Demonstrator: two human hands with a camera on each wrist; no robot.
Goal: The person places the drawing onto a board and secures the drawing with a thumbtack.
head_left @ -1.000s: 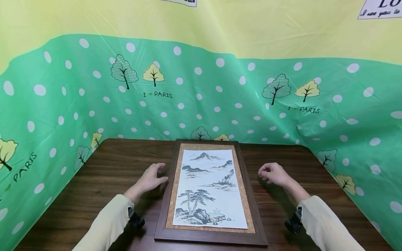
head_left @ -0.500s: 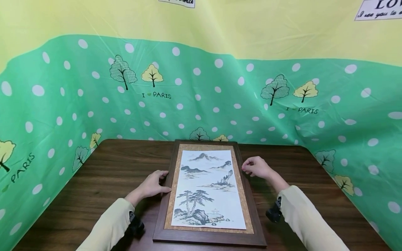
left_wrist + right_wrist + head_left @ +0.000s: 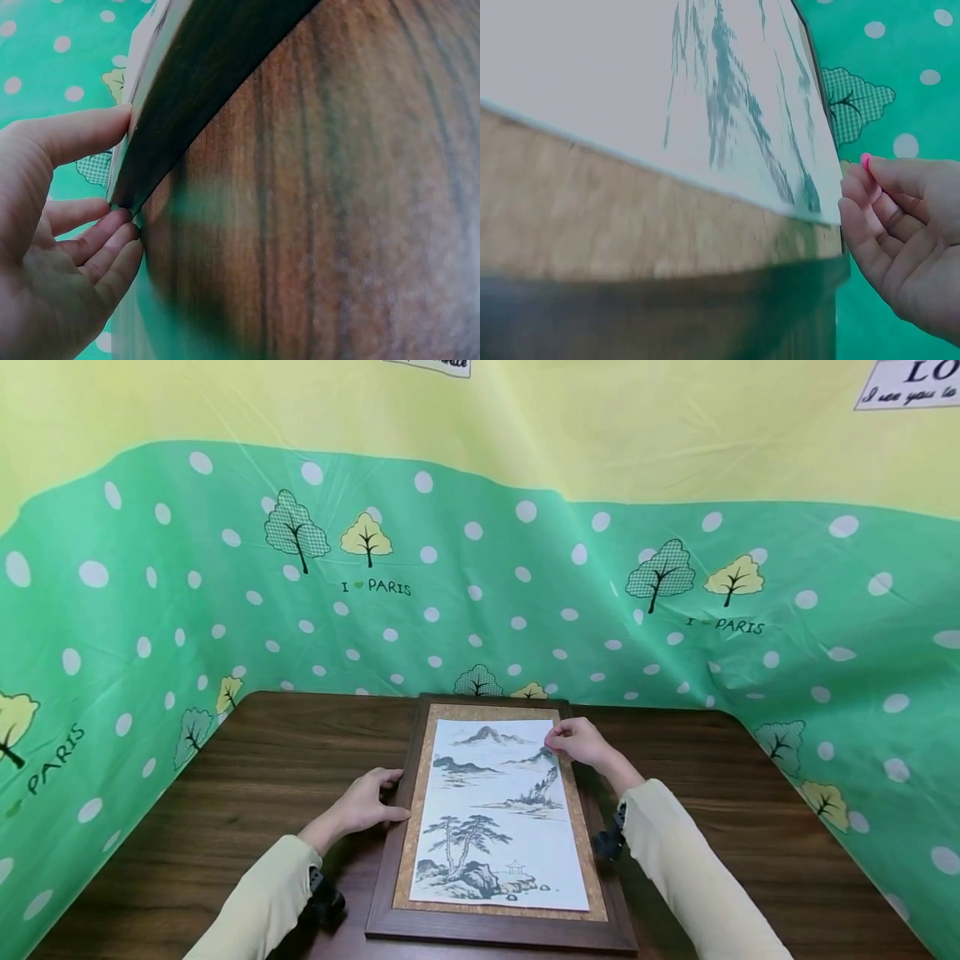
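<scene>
A dark brown wooden frame [image 3: 502,930] lies on the table around a cork board [image 3: 630,217]. On the cork rests a white sheet of paper [image 3: 480,797] printed with an ink landscape. My left hand [image 3: 360,803] rests at the frame's left edge, its thumb [image 3: 90,133] and fingertips touching the rim. Over the paper's upper right edge is my right hand [image 3: 588,745], thumb and index finger pinching a small pink push pin [image 3: 866,160]. Only the pin's rounded pink end shows; its point is hidden. Whether the pin touches the paper I cannot tell.
The dark wood-grain table [image 3: 292,735] extends on both sides of the frame. Behind it and at the sides hangs a green and yellow curtain [image 3: 465,577] with white dots and trees. A small black wrist camera [image 3: 609,843] sits under each sleeve cuff.
My right hand has moved left and farther from me, from beside the frame to over the paper's upper right edge. My left hand has come to the frame's left edge and stayed there.
</scene>
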